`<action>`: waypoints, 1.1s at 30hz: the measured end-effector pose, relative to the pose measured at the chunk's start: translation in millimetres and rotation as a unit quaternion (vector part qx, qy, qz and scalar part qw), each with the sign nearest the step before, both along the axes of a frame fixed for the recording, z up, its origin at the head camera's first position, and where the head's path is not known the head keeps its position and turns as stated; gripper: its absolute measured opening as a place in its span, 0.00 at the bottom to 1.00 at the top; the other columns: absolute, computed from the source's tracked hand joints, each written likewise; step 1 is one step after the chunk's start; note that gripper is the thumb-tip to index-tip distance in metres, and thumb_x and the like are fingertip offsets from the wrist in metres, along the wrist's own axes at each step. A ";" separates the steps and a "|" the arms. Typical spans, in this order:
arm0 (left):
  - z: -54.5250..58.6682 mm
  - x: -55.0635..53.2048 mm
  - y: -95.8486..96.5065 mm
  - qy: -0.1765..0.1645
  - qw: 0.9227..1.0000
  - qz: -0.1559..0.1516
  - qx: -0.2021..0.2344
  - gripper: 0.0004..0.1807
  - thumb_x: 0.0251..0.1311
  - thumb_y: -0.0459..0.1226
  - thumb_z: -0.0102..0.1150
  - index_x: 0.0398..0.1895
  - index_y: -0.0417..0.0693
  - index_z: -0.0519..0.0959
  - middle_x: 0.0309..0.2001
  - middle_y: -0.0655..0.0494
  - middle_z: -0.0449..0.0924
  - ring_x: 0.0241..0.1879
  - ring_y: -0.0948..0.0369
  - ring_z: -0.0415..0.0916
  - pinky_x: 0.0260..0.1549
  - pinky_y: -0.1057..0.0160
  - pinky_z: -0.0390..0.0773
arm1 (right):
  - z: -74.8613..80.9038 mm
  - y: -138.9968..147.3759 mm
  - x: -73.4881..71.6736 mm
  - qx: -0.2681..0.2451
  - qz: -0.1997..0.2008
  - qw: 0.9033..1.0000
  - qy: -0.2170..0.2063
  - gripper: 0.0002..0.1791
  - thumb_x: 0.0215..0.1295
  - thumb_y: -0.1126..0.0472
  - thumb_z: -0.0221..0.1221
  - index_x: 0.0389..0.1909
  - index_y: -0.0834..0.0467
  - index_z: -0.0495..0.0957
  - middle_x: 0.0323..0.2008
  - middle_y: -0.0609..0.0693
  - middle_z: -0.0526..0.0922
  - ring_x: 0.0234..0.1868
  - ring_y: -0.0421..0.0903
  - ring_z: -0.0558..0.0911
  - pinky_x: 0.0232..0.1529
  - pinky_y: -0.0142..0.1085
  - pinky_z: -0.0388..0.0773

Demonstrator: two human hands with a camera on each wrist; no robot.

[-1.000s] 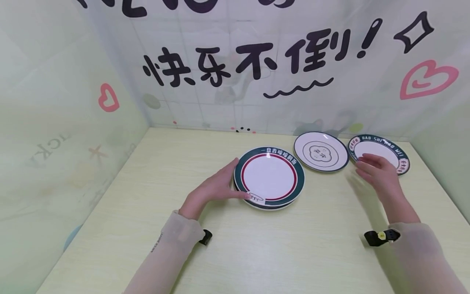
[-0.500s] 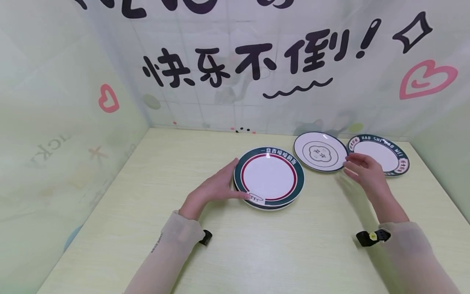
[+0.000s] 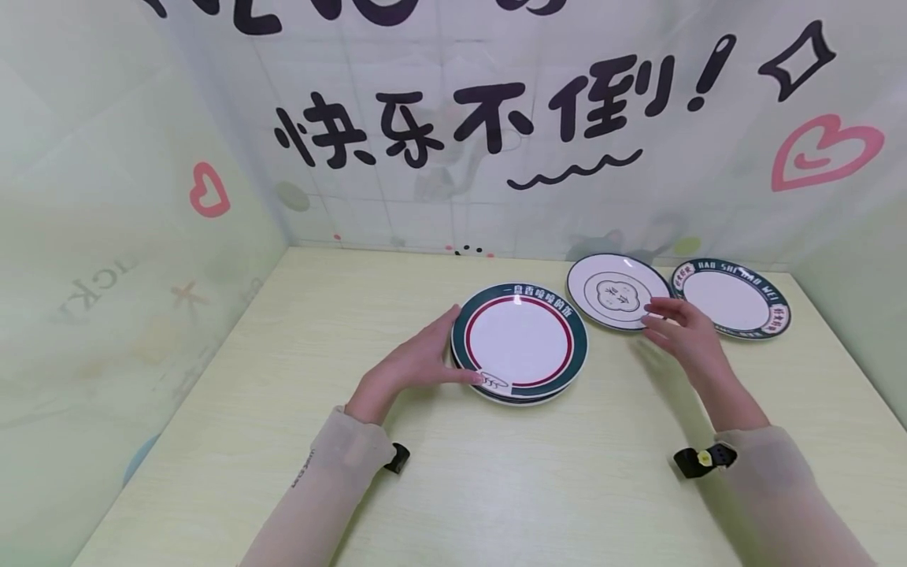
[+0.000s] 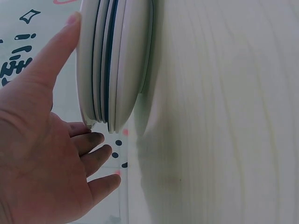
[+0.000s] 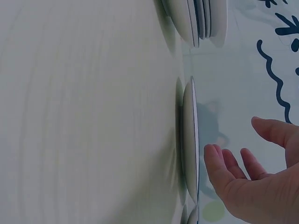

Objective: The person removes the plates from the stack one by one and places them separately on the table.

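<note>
At mid table stands a stack of several plates (image 3: 520, 342), the top one white with a green rim and a red ring. My left hand (image 3: 420, 356) rests at its left side, thumb laid on the top rim, fingers loosely extended by the edge in the left wrist view. Further right, my right hand (image 3: 686, 337) hovers near the right edge of a white plate (image 3: 591, 293) with a thin dark rim and a flower-shaped print. Nothing is between its relaxed fingers; a gap separates it from that plate (image 5: 190, 140) in the right wrist view.
Beside the white plate, at the back right, lies a green-rimmed plate (image 3: 733, 301) with lettering. Behind the pale wooden table (image 3: 538, 488) hangs a printed backdrop (image 3: 397, 205). Side panels (image 3: 127, 260) bound the table left and right.
My right hand has moved left, from over the lettered green-rimmed plate to the white plate's right edge. My left hand and all the plates have stayed in place.
</note>
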State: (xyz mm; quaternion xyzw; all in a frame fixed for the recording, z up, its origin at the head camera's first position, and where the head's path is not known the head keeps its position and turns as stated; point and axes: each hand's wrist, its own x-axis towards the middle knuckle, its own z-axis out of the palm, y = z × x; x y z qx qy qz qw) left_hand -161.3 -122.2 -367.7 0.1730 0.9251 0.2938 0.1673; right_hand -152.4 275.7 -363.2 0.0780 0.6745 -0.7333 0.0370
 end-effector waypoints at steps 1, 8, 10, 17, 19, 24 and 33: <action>-0.2 0.0 0.0 0.000 1.000 0.000 0.000 0.71 0.43 0.64 0.74 0.81 0.49 0.39 0.82 0.51 0.41 0.81 0.53 0.42 0.79 0.51 0.52 | -0.2 -1.3 0.0 0.007 0.001 1.000 -0.001 0.15 0.66 0.67 0.62 0.47 0.48 0.72 0.42 0.36 0.79 0.38 0.28 0.83 0.46 0.22 0.83; -0.6 -0.6 0.2 0.001 1.000 0.001 -0.002 0.71 0.43 0.64 0.74 0.81 0.49 0.39 0.82 0.51 0.42 0.81 0.53 0.42 0.79 0.51 0.52 | -2.1 -9.8 -1.2 0.050 0.011 0.999 -0.004 0.16 0.68 0.65 0.61 0.53 0.53 0.71 0.45 0.39 0.76 0.39 0.27 0.81 0.46 0.22 0.83; -0.5 -0.5 0.3 0.001 1.000 0.001 -0.002 0.71 0.43 0.64 0.74 0.81 0.49 0.39 0.82 0.51 0.42 0.81 0.53 0.42 0.79 0.51 0.52 | -2.9 -11.7 -1.4 0.047 0.014 0.999 -0.002 0.16 0.68 0.66 0.61 0.53 0.53 0.71 0.46 0.40 0.76 0.39 0.27 0.82 0.46 0.22 0.83; 0.3 0.1 0.4 -0.001 1.000 0.000 0.001 0.71 0.43 0.63 0.74 0.81 0.49 0.39 0.82 0.51 0.42 0.81 0.53 0.42 0.79 0.51 0.52 | -4.4 -18.6 -1.2 0.096 0.030 0.995 -0.013 0.26 0.70 0.63 0.60 0.65 0.63 0.65 0.50 0.42 0.73 0.43 0.29 0.81 0.48 0.22 0.82; 0.4 0.2 0.3 -0.001 1.000 0.000 0.001 0.71 0.43 0.63 0.74 0.81 0.49 0.39 0.82 0.51 0.42 0.81 0.53 0.42 0.79 0.51 0.52 | -4.0 -20.7 -1.2 0.115 0.038 0.993 -0.014 0.31 0.70 0.62 0.59 0.69 0.67 0.60 0.53 0.44 0.72 0.43 0.28 0.81 0.49 0.22 0.82; 0.4 0.1 0.2 -0.002 1.000 -0.001 0.001 0.71 0.43 0.63 0.74 0.81 0.49 0.39 0.82 0.51 0.42 0.81 0.53 0.42 0.79 0.51 0.52 | -2.5 -25.5 0.2 0.124 0.048 0.991 -0.011 0.34 0.70 0.61 0.59 0.71 0.69 0.58 0.56 0.49 0.72 0.42 0.26 0.81 0.49 0.22 0.82; 1.2 0.5 0.6 -0.001 1.000 0.001 -0.004 0.70 0.44 0.63 0.74 0.81 0.49 0.39 0.82 0.51 0.41 0.81 0.53 0.42 0.79 0.51 0.52 | -2.5 -31.9 2.7 0.126 0.059 0.990 -0.007 0.33 0.70 0.62 0.60 0.70 0.69 0.59 0.56 0.48 0.73 0.43 0.28 0.81 0.50 0.24 0.82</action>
